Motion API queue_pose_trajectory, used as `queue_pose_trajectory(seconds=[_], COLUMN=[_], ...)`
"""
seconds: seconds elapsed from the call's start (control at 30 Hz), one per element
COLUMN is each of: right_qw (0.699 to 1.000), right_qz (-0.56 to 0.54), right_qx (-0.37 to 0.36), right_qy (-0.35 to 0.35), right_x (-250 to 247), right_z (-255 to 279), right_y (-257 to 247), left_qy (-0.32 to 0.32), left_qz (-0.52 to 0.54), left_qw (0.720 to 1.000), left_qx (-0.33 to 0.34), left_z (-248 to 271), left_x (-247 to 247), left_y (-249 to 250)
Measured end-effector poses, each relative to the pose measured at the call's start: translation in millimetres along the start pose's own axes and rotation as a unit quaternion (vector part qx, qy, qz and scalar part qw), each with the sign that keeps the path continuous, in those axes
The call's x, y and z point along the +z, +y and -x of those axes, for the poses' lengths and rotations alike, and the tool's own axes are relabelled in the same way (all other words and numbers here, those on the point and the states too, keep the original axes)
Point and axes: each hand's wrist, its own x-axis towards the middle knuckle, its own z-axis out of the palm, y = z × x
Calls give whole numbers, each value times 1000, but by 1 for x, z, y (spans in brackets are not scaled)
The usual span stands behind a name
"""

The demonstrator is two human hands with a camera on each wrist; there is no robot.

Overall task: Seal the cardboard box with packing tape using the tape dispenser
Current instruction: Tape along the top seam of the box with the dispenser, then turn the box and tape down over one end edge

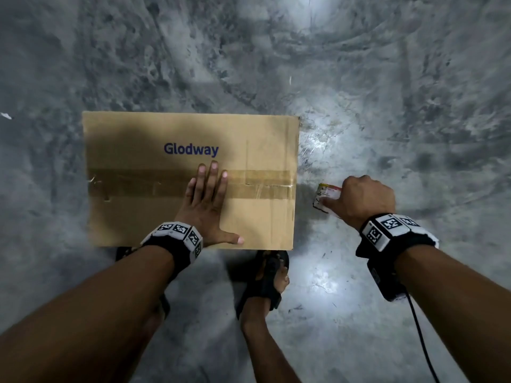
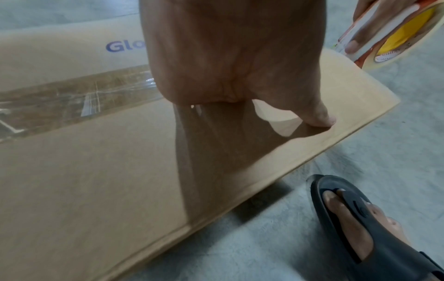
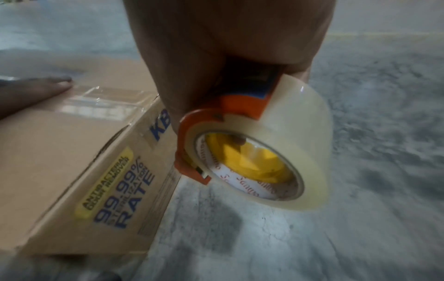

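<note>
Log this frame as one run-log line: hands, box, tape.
left hand: flat on box | right hand: grips dispenser, off box's right end | tape strip: across top seam | box on floor

the cardboard box [image 1: 154, 217] lies closed on the grey floor, plain brown with "glodway" printed in blue on top and blue and yellow lettering on its right side. a strip of clear packing tape [image 1: 262, 183] runs across the top seam from left to right, wrinkled near both ends. the tape dispenser [image 3: 216, 121], orange with a fat roll of clear tape on a yellow core, is off the floor just beside the box's right side.
</note>
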Motion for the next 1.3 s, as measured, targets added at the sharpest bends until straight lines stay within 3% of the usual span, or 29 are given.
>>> queue_pose_trajectory(seconds=[0.13, 0.23, 0.3, 0.37, 0.43, 0.53, 0.57, 0.7, 0.83, 1.03, 1.17, 1.23, 1.3], right_qw=[988, 974, 966, 956, 945, 919, 912, 893, 863, 755, 715, 705, 700], right_qz=[-131, -204, -238, -271, -299, -362, -375, -402, -457, -621, -670, -682, -689], right_qx=[85, 88, 75, 65, 68, 92, 95, 121, 130, 108, 102, 99, 95], right_qy=[19, 52, 74, 95, 110, 129, 137, 163, 173, 180, 171, 166, 162], right_x=[-6, -8, -12, -17, -19, -18, -17, -6, 6, 30, 32, 30, 28], right_z=[25, 49, 67, 84, 97, 115, 119, 132, 138, 130, 119, 111, 102], right_y=[12, 8, -3, -17, -30, -48, -53, -67, -82, -94, -92, -90, -89], left_qy=[-9, 22, 77, 61, 2, -126, -164, -262, -298, -356, -342, -319, -287], left_qz=[23, 101, 211, 315, 415, 600, 615, 579, 570, 599, 629, 628, 604], left_qw=[1000, 994, 974, 947, 910, 787, 767, 768, 764, 716, 696, 708, 743], left_qx=[-9, -23, -3, 14, 1, -70, -86, -73, -54, -35, -51, -54, -41], left_z=[1, -2, -7, -15, -26, -32, -32, -27, -29, -49, -64, -73, -83], left_x=[-18, -47, -73, -97, -112, -131, -134, -146, -149, -141, -133, -132, -134], left_y=[4, 10, 21, 37, 50, 65, 67, 65, 51, 34, 34, 37, 41])
